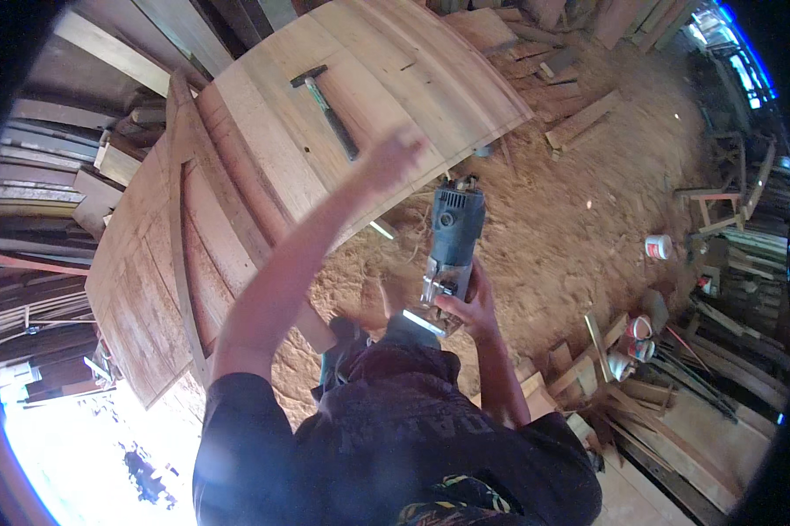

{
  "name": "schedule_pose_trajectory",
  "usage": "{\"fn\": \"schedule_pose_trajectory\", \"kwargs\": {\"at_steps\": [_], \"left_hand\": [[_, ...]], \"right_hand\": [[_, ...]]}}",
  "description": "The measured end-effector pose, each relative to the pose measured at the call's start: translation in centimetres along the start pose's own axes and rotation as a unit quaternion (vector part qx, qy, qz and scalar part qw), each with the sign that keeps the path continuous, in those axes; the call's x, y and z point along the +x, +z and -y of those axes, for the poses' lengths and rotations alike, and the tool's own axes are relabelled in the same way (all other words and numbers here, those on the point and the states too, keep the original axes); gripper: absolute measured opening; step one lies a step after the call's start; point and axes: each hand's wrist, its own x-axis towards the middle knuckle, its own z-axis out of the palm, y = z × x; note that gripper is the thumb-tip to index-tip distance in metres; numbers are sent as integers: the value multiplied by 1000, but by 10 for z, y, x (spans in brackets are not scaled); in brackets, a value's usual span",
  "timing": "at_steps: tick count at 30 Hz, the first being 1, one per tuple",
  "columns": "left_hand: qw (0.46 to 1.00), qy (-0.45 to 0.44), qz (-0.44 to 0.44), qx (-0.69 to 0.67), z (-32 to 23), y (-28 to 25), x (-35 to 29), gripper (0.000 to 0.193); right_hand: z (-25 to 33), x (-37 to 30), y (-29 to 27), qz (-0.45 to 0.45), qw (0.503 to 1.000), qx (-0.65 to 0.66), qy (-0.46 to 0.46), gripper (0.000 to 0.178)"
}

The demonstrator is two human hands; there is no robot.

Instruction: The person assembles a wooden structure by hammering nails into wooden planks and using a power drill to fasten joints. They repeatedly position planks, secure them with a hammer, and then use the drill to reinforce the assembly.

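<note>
My right hand (475,305) grips a trim router (454,230) near its silver base. The tool's dark grey motor body points away from me, toward the edge of a large wooden panel (263,114). My left arm reaches forward over the panel. Motion blurs the left hand (396,158) near the right edge of the wood, so its fingers are not clear. Just left of that hand lies a hammer (332,121) with a dark and green handle, flat on the panel. Long wooden strips (224,188) lie across the panel's left part.
Sawdust covers the floor (579,219), with loose offcuts (583,120) on it. A white bucket (658,246) stands at the right, and more tubs (640,329) sit among scrap wood. Stacked boards (44,184) line the left side.
</note>
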Motion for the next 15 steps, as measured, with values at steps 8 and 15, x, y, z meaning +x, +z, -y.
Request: {"fn": "schedule_pose_trajectory", "kwargs": {"at_steps": [8, 15], "left_hand": [[911, -117, -73, -389, -37, 83, -106, 34], [921, -45, -24, -387, -21, 59, -155, 28]], "right_hand": [[-58, 7, 24, 117, 991, -53, 33, 101], [-51, -18, 76, 143, 987, -75, 26, 70]]}}
